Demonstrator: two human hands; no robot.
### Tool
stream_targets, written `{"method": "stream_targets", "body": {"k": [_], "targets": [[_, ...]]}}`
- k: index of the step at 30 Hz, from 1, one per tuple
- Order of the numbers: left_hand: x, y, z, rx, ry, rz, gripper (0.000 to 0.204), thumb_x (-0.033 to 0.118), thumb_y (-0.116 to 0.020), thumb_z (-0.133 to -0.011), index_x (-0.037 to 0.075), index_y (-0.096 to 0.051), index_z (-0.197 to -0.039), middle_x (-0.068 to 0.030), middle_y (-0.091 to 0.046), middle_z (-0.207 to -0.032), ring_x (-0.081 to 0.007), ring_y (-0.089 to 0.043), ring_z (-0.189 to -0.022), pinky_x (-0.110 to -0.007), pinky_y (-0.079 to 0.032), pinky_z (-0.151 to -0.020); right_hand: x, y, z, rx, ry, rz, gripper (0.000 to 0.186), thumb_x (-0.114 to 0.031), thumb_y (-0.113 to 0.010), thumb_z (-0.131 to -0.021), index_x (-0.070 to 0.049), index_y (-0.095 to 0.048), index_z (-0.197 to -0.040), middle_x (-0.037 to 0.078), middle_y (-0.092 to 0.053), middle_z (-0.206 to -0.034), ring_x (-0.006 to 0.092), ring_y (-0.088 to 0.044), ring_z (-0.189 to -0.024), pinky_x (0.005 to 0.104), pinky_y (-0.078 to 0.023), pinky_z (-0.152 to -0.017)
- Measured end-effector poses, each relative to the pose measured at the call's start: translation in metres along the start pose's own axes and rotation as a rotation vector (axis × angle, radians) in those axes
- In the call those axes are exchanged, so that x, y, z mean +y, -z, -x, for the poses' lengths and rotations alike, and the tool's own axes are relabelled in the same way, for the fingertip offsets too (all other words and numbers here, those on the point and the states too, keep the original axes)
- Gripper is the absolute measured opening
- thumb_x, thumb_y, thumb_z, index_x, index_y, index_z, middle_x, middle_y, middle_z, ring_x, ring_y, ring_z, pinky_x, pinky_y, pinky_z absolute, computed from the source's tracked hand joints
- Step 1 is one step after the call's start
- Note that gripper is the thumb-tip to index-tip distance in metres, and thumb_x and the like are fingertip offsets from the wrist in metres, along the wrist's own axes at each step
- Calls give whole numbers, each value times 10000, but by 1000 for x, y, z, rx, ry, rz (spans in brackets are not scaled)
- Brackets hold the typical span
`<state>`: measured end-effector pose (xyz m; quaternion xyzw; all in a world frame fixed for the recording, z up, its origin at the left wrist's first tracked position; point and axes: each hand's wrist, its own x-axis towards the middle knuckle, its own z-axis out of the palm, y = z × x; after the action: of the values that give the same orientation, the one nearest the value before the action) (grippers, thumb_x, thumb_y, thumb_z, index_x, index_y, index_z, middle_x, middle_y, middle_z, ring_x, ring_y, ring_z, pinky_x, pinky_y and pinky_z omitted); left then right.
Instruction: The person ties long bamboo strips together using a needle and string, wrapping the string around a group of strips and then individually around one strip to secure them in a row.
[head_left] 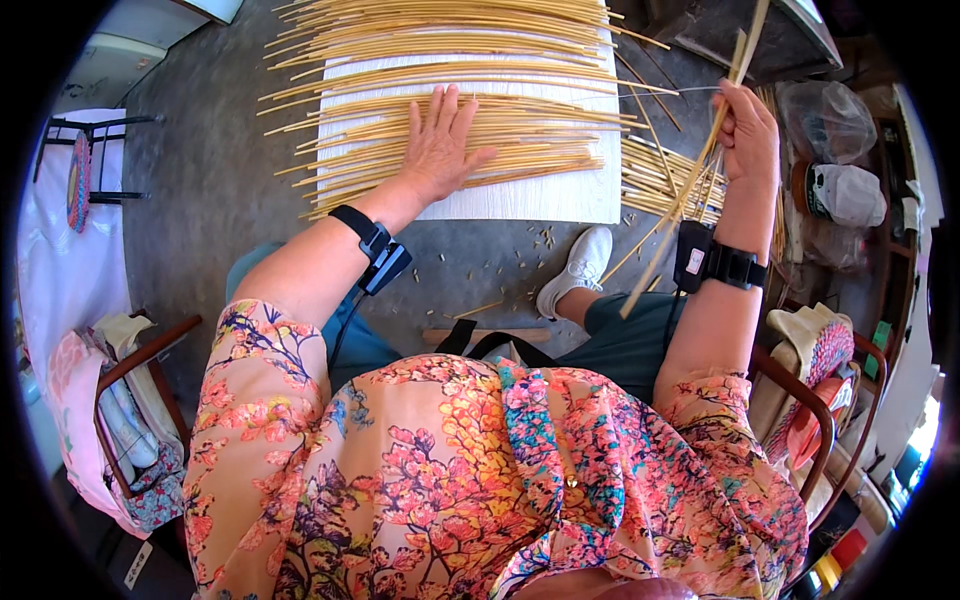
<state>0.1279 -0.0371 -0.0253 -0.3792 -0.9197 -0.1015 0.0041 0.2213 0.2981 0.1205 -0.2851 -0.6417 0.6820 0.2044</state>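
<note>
Left hand (pixel 440 145) palm down, fingers spread, on smooth, thin, round straw-coloured sticks (pixel 540 108). They lie in loose rows on a white, fine-grained surface (pixel 540 205), tips overhanging its left edge. Right hand (pixel 748 135), beyond the right edge, pinches a long, flat, pale strip (pixel 651 262). Fine thread (pixel 697 90) runs to it. Short stick offcuts (pixel 545 238) litter the floor off the near edge.

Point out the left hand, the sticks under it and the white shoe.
Left hand (pixel 436 152), head view: back of the hand.
Sticks (pixel 535 152), head view: along their shafts.
White shoe (pixel 584 264), head view: its upper.
</note>
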Motion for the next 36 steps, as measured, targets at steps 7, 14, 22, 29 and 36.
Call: {"method": "stream_targets", "body": {"k": [7, 14, 22, 29, 36], "targets": [[-6, 73, -50, 418, -106, 404, 330, 183, -595, -817, 54, -537, -1115, -172, -493, -1202, -348, -469, -1116, -383, -398, -916, -38, -77, 36, -406, 213, -76, 118, -154, -602, -862, -60, -620, -793, -25, -588, -679, 3, -406, -492, 152, -276, -427], [-24, 55, -58, 120, -76, 432, 210, 81, -590, -782, 47, -600, -989, -119, -588, -993, -321, -563, -925, -380, -457, -816, -82, -98, 52, -320, 414, -326, 140, -121, -607, -856, 6, -612, -916, 52, -593, -741, 17, -399, -502, 143, -285, -437], [-32, 3, -51, 114, -112, 259, 179, 88, -623, -759, 91, -630, -938, -92, -588, -905, -302, -555, -879, -386, -460, -785, -87, -99, 43, -247, 392, -271, 136, -113, -613, -851, 8, -616, -912, 60, -607, -755, 29, -421, -529, 147, -305, -444], [-33, -7, -63, 231, -72, 250, 152, 83, -592, -772, 117, -675, -894, -72, -588, -826, -281, -550, -837, -379, -460, -752, -85, -98, 43, -213, 388, -230, 135, -124, -627, -843, -2, -616, -899, 60, -610, -746, 26, -430, -527, 138, -300, -437], [-36, -3, -57, 356, 4, 109, 153, 63, -557, -750, 128, -683, -806, -62, -587, -803, -256, -545, -815, -366, -470, -707, -62, -96, 27, -243, 303, -211, 109, -131, -626, -845, -22, -625, -836, 32, -613, -741, 21, -428, -523, 154, -309, -434]]}}
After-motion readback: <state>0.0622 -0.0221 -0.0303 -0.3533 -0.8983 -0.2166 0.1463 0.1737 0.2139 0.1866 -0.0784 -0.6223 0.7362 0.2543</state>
